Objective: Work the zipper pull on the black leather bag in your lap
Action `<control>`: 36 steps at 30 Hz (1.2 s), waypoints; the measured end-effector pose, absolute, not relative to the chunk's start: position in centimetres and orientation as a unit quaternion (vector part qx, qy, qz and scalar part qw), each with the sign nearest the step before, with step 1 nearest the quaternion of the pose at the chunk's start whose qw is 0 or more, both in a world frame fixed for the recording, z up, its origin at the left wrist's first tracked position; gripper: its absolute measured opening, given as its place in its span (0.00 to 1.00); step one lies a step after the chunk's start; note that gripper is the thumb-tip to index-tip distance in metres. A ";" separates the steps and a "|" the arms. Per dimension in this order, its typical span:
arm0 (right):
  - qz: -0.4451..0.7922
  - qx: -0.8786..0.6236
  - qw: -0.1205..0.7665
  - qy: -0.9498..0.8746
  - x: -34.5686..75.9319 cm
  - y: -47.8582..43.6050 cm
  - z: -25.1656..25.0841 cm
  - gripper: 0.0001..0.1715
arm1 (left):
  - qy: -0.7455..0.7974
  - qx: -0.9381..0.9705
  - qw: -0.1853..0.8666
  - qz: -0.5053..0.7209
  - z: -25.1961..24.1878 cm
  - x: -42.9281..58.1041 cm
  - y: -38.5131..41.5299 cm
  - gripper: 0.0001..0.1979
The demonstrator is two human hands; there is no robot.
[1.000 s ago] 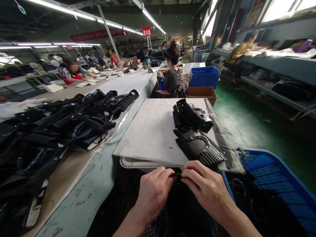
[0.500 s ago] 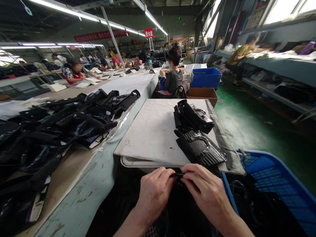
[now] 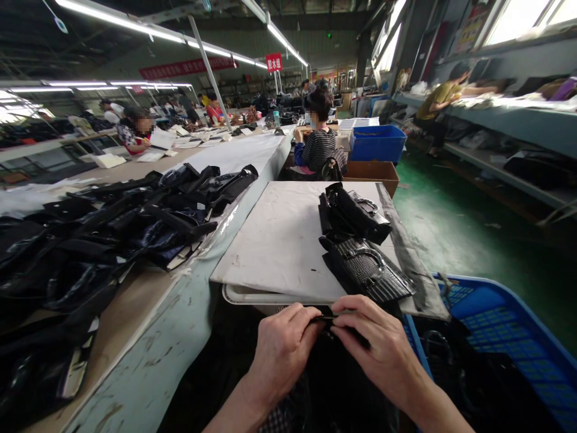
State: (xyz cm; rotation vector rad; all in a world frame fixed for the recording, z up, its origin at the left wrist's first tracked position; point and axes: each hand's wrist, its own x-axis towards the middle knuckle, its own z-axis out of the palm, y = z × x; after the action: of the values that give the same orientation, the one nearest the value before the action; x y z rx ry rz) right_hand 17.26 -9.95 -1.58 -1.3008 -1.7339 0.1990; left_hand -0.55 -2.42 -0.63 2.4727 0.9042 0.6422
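Close to my body, just below the near edge of the small white-topped table [image 3: 270, 240], both hands pinch the thin upper edge of a black handbag [image 3: 328, 318]. My left hand [image 3: 283, 344] grips it with thumb and bent fingers. Facing it, my right hand [image 3: 377, 337] pinches the same edge a short gap away. The rest of the bag hangs into the dark area over my lap, and its shape is hard to make out. On the tabletop lie a crocodile-textured black handbag [image 3: 370, 269] with a looped handle and another black bag [image 3: 354, 211] behind it.
Many black bag pieces [image 3: 135, 222] cover the long table on the left. A blue plastic basket [image 3: 505, 294] with black bags stands at my right. Ahead sits a co-worker [image 3: 321, 144] near a blue bin [image 3: 377, 143] and a cardboard box [image 3: 372, 172].
My hands keep their pinch on the bag's edge, with only slight finger shifts. At the far left, a person now holds up a white sheet. The view has shifted slightly.
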 end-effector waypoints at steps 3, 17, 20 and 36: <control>0.093 -0.525 0.476 -0.699 17.1 -9.8 -1.4 0.09 | 0.321 0.891 0.225 0.228 -0.6 -0.7 -2.3 0.08; 0.178 -0.567 0.517 -0.617 16.5 -9.8 -1.7 0.08 | 0.247 0.896 0.257 0.266 -0.7 -0.7 -2.0 0.09; 0.193 -0.571 0.512 -0.612 16.5 -9.8 -1.6 0.08 | 0.238 0.893 0.269 0.273 -0.8 -0.5 -1.9 0.09; 0.409 -0.579 0.520 -0.477 18.6 -9.5 -1.5 0.12 | 0.302 0.802 0.481 0.186 1.3 0.9 -0.8 0.03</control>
State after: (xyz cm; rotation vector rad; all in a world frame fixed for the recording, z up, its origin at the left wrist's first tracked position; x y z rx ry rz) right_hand 18.61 -9.45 -1.53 -1.3875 -1.1433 0.9807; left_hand 0.92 -0.81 1.28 1.9544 0.7375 0.4534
